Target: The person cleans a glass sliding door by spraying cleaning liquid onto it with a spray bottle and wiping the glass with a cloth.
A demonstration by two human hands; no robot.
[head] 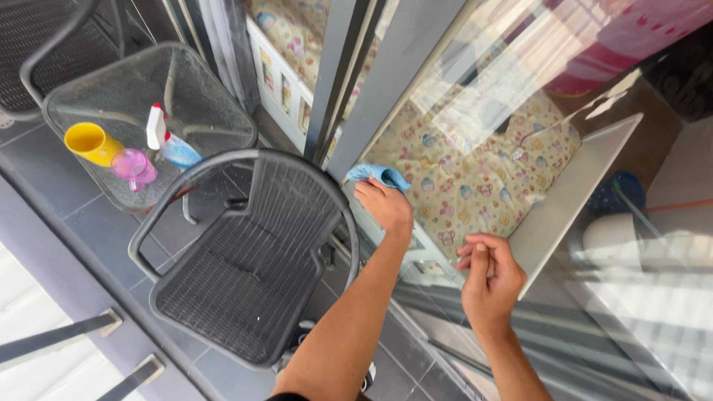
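Note:
My left hand (385,202) presses a blue cloth (377,175) against a large glass pane (475,148) beside a grey door frame (386,82). My right hand (490,276) rests with curled fingers on the same glass, lower and to the right, and holds nothing. Behind the glass I see a patterned yellow fabric with small animal prints.
A black mesh chair (245,260) stands just left of my arms. Behind it a small glass table (148,119) carries a yellow cup (89,142), a pink cup (134,166) and a spray bottle (167,141). Grey floor tiles lie below.

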